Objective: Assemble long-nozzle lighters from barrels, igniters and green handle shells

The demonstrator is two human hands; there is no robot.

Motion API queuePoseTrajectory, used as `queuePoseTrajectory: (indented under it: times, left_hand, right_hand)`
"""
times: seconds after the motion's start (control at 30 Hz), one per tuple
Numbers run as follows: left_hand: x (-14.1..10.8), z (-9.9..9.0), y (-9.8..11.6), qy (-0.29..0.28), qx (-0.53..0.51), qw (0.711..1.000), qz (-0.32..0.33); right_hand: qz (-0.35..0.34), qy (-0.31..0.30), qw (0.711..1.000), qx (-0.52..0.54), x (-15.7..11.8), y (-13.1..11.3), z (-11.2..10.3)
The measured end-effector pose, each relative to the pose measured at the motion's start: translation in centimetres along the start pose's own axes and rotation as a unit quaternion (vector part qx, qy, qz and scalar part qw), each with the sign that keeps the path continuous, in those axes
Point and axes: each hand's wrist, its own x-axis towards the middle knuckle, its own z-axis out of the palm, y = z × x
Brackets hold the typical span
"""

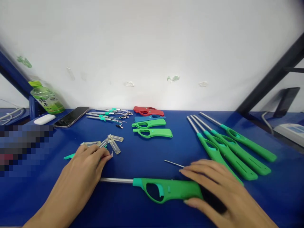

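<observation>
A green gas lighter point(175, 189) with a teal trigger and a metal tube lies across the front of the table. My right hand point(213, 186) spans its handle end, thumb along the near edge and fingers over the far side. From beneath those fingers sticks a thin metal rod point(174, 163); a dark shape under the palm is unclear. My left hand point(86, 172) pinches a small clear piece point(112, 154), too small to name, beside several clear plastic pieces point(115, 146). That hand covers the tube's tip and part of a teal piece point(69, 156).
Several green lighters point(239, 152) lie at right. Green casings point(155, 132), a blue one point(149, 118) and red ones point(149, 111) lie at the back. Left of them are wired metal tubes point(106, 113), a phone point(72, 117), a white case point(44, 119) and a bottle point(47, 98).
</observation>
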Motion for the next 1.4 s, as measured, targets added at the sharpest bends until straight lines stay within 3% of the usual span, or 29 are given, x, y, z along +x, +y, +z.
queuePoseTrajectory:
  times: [0.17, 0.33, 0.43, 0.63, 0.83, 1.0, 1.13, 1.27, 1.4]
  left_hand:
    - [-0.1, -0.2, 0.7, 0.015, -0.001, 1.0, 0.0]
    - [-0.5, -1.5, 1.5, 0.072, -0.053, 0.995, -0.035]
    - [-0.5, -1.7, 2.1, 0.071, -0.088, 0.992, -0.056]
    - [-0.4, -1.1, 2.7, 0.082, -0.122, 0.989, -0.028]
    - [-0.3, -0.7, 2.0, 0.085, -0.077, 0.993, -0.011]
    - [1.0, -0.2, 2.2, 0.024, -0.007, 1.0, 0.016]
    - [2.7, 0.1, 3.7, -0.029, 0.042, 0.999, 0.003]
    - [5.0, -0.2, 5.6, -0.076, 0.1, 0.991, -0.036]
    - [6.8, -0.8, 6.7, -0.112, 0.148, 0.98, -0.07]
  right_hand:
    - [-0.02, -0.009, 1.0, 0.019, 0.5, -1.7, 0.4]
    - [-0.027, -0.004, 0.999, 0.027, 0.6, -1.6, 0.4]
    - [-0.04, -0.004, 0.998, 0.049, 1.0, -1.6, 0.5]
    - [0.016, -0.029, 0.993, 0.11, 2.2, -2.1, 1.6]
    - [0.042, 0.009, 0.995, 0.095, 1.8, -1.3, 1.8]
    - [0.066, 0.007, 0.998, 0.007, -0.8, 0.9, 1.2]
    - [0.057, 0.038, 0.996, -0.049, -2.0, 1.9, 1.3]
    - [0.012, 0.075, 0.993, -0.09, -2.1, 1.8, 1.4]
    - [-0.043, 0.055, 0.99, -0.124, -3.1, 2.3, 1.7]
